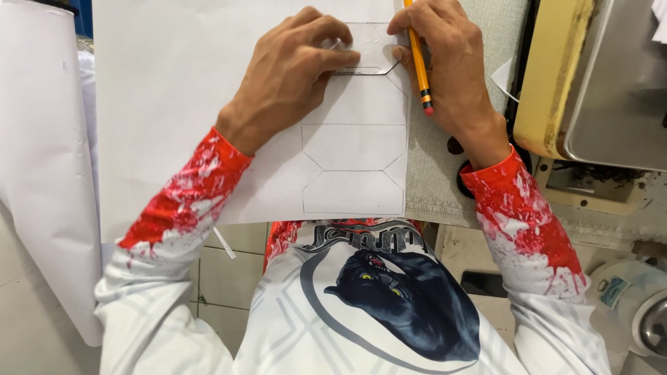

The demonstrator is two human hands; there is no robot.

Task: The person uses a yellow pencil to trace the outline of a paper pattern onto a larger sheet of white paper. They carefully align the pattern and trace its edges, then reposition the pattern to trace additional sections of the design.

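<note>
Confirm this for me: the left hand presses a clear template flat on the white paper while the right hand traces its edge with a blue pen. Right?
Not quite. The head view shows the right hand holding an orange pencil with a red eraser end, not a blue pen. The rest holds: the left hand presses the clear template on the white paper.

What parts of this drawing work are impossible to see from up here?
All from the head view:
- Pencil tip: cut off by the top edge.
- Clear template: its upper part runs past the top edge; the left hand covers its left side.
- Paper sheet: top cut off.
- Cream machine at right: cropped by the edges.
</note>
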